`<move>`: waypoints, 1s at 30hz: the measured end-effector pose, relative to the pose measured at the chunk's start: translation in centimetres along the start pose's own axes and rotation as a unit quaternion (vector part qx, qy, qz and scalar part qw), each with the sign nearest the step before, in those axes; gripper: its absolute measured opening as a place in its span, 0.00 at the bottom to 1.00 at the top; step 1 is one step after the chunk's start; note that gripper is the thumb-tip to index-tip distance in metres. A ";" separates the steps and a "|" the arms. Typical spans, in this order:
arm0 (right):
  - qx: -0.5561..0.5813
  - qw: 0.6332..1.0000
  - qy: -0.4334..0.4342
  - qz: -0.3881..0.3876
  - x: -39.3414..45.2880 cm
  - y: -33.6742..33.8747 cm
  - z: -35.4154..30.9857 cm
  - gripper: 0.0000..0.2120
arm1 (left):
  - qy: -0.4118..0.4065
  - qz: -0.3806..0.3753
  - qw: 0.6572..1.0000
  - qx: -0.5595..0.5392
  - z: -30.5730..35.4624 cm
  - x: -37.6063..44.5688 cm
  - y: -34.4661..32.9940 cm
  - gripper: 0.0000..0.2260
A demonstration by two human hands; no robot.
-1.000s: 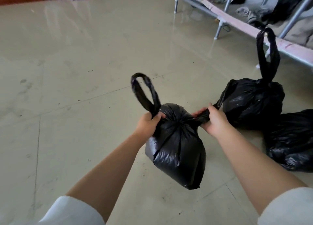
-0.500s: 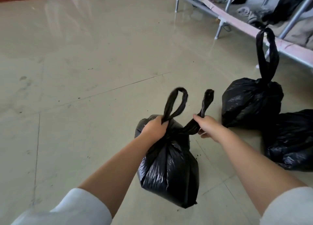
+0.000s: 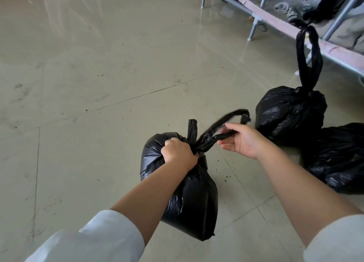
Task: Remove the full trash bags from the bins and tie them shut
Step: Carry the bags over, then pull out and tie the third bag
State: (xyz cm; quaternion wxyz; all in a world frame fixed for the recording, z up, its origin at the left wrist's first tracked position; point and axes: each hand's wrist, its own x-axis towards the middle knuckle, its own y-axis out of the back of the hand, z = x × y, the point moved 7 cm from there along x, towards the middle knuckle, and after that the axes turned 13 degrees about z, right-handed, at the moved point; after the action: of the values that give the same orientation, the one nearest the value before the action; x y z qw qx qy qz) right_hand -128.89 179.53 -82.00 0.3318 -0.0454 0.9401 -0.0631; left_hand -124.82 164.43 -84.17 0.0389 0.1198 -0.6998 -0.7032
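A full black trash bag [image 3: 194, 198] hangs just above the tiled floor at centre. My left hand [image 3: 180, 153] is clenched on its gathered neck, beside a short handle strip that sticks up. My right hand [image 3: 243, 140] holds the other handle loop [image 3: 226, 122], which stretches up and right and looks blurred. A second black bag [image 3: 289, 112] sits on the floor to the right, its tied handles standing tall. A third black bag [image 3: 338, 159] lies at the right edge, partly cut off.
A metal bed frame [image 3: 275, 23] with grey legs runs along the upper right, with clothes and dark items under and on it. Dark crumbs [image 3: 226, 173] dot the floor by the held bag. Pale tiled floor [image 3: 98, 84] spreads to the left and far side.
The bag has dropped lower and turned. My left hand shifted from a handle to the bag's neck, and my right hand pulled the other handle loop out to the right.
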 end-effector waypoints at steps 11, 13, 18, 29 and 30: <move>-0.560 0.742 0.363 0.061 0.4 -3.1 -2.6 0.34 | 0.092 -0.056 0.880 -0.462 -2.0 0.7 1.2 0.06; -0.672 0.642 0.366 0.049 0.5 -4.4 -2.1 0.31 | 0.088 -0.066 0.861 -0.496 -1.7 0.7 1.4 0.04; -0.690 0.664 0.287 0.026 -0.2 -5.0 -1.5 0.12 | 0.064 -0.073 0.893 -0.440 -1.6 0.8 2.1 0.18; -0.620 0.774 0.114 0.057 -3.2 -5.3 -5.7 0.18 | 0.161 -0.269 0.620 -0.720 -0.5 0.2 2.4 0.12; -0.605 0.789 0.100 0.035 -3.6 -5.5 -5.5 0.21 | 0.176 -0.276 0.587 -0.740 -0.5 0.3 2.5 0.12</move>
State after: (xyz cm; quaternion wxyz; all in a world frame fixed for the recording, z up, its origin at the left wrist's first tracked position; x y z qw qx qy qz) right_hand -129.30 174.99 -74.74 0.1426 -0.1973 0.8148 0.5261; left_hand -125.27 163.84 -81.66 0.0405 0.3586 0.1492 -0.9206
